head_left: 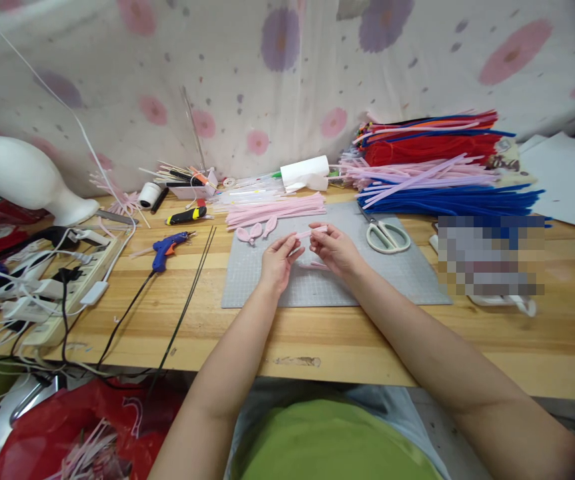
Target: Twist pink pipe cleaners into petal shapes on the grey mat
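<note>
Over the grey cutting mat, my left hand and my right hand face each other. A short pink pipe cleaner runs between them, with its ends pinched in the fingertips of both hands. Another pink piece lies on the mat below my right hand. Just left of my left hand rest several pink petal-like loops shaped from pipe cleaner. Behind them is a bundle of pink pipe cleaners. Scissors with pale handles lie on the mat to the right.
A blue glue gun, a yellow-black utility knife and thin dark rods lie left of the mat. Farther left is a power strip with tangled cables. Red and blue pipe cleaner bundles are stacked back right. A red bag sits below the table edge.
</note>
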A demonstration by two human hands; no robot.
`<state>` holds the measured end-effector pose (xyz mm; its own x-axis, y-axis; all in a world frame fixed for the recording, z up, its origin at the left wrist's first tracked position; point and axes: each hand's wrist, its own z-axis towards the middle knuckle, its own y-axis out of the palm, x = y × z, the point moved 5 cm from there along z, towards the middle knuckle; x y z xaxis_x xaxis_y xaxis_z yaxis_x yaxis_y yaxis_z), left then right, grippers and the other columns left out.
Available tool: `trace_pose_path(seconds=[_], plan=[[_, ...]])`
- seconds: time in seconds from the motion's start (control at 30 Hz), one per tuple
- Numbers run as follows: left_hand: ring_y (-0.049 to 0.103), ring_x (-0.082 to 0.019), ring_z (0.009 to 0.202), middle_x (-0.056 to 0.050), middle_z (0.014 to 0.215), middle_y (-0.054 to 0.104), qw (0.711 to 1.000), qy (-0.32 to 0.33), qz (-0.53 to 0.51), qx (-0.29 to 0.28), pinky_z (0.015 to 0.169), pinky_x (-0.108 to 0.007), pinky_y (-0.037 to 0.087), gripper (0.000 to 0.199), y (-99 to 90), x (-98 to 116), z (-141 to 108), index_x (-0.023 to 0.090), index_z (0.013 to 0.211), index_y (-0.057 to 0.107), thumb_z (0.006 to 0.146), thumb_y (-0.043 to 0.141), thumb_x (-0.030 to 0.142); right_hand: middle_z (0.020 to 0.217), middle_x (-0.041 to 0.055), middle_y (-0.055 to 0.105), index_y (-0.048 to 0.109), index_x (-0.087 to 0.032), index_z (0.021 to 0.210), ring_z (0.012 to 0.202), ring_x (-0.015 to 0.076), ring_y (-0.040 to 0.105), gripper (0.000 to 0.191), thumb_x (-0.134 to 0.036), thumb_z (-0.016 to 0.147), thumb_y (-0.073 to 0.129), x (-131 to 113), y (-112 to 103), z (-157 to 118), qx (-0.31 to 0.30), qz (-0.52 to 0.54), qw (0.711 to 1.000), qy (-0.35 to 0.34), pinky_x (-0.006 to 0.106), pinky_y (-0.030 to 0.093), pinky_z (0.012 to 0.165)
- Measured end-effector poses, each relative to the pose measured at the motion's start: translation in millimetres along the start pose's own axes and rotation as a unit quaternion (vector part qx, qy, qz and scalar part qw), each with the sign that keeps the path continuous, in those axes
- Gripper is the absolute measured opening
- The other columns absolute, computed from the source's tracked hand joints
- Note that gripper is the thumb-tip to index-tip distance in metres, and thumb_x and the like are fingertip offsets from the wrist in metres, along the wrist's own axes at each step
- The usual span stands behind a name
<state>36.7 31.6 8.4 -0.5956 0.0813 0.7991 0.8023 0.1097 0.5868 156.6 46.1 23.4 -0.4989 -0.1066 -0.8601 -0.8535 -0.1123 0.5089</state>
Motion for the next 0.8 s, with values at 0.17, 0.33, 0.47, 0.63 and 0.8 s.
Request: trace_pose_path(seconds=[0.17,0.33,0.47,0.63,0.8], plan=[[0.059,-0.012,0.069,-0.005,0.075,0.063,0.996,-0.032,0.081,-0.032,0.065,-0.03,0.051,0.025,8.2,-10.1,-7.1,0.012,0.077,0.065,0.057,0.07,0.027,0.057,-0.0048,0.048,0.057,-0.017,0.065,0.05,0.0043,0.041,0.021,-0.034,0.058,0.067,-2.3,-3.7,3.4,0.034,-0.101,0.993,-0.058,0.019,0.037,0.049],[0.055,-0.009,0.059,-0.002,0.064,0.058,0.982,0.001,0.19,-0.007,0.054,-0.024,0.048,0.026,7.4,-6.4,-6.7,0.011,0.073,0.063,0.057,0.069,0.031,0.055,-0.0039,0.05,0.057,-0.017,0.066,0.05,0.0069,0.044,0.022,-0.037,0.06,0.064,-4.4,-2.7,3.3,0.034,-0.188,0.977,-0.097,0.021,0.037,0.046],[0.05,-0.007,0.054,0.0,0.062,0.056,0.98,-0.004,0.198,-0.024,0.052,-0.023,0.047,0.027,6.5,-5.3,-3.9,0.012,0.069,0.06,0.057,0.068,0.034,0.052,-0.0046,0.048,0.053,-0.017,0.06,0.048,0.0063,0.043,0.022,-0.036,0.06,0.064,-5.2,-2.1,3.2,0.043,-0.179,0.977,-0.112,0.02,0.035,0.045],[0.05,-0.007,0.059,0.001,0.062,0.054,0.982,-0.017,0.173,-0.072,0.054,-0.024,0.048,0.031,9.5,-4.7,-4.8,0.012,0.069,0.059,0.054,0.07,0.036,0.052,-0.0045,0.048,0.051,-0.017,0.058,0.048,0.0058,0.043,0.021,-0.033,0.06,0.065,-4.4,0.2,3.1,0.04,-0.135,0.986,-0.09,0.02,0.034,0.046],[0.049,-0.008,0.059,0.001,0.06,0.053,0.988,-0.022,0.142,-0.061,0.055,-0.026,0.049,0.031,11.6,-6.0,-6.1,0.012,0.068,0.059,0.052,0.071,0.036,0.052,-0.0044,0.05,0.053,-0.017,0.06,0.047,0.0057,0.041,0.018,-0.03,0.059,0.065,-8.2,2.4,2.2,0.066,-0.138,0.98,-0.125,0.021,0.034,0.047]])
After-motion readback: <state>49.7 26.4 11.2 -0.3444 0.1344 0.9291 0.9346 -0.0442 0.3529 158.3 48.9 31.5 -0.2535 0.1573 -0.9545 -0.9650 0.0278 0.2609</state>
